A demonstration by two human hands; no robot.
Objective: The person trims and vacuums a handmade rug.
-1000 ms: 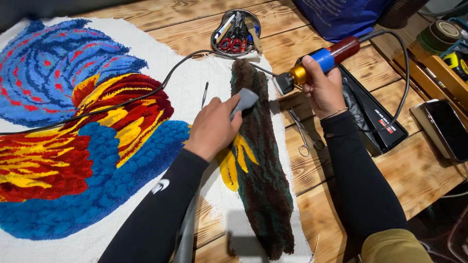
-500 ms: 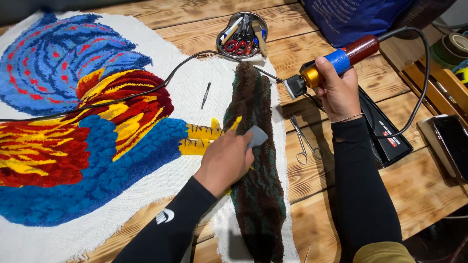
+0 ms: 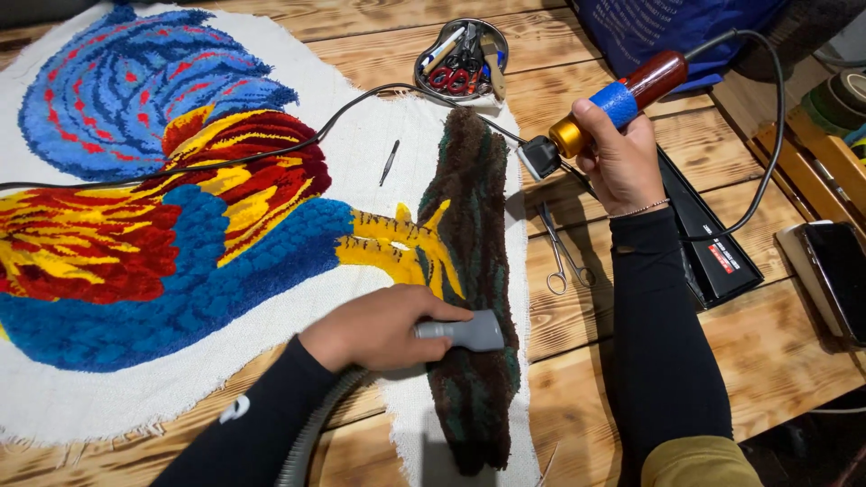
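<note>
The tufted rug [image 3: 171,261] is thick, matt yarn pile in blue, red and yellow on a coarse, off-white woven backing cloth [image 3: 135,397] with frayed edges. Its brown-and-green branch part [image 3: 474,271] looks shaggier. The vacuum nozzle [image 3: 469,332] is smooth grey plastic on a ribbed hose [image 3: 311,433]. The hand tool [image 3: 613,104] has a glossy reddish wooden handle, blue tape and a brassy metal collar. The surface [image 3: 577,361] is rough, grainy wood. The scissors [image 3: 561,252] and dish [image 3: 462,54] are shiny metal.
</note>
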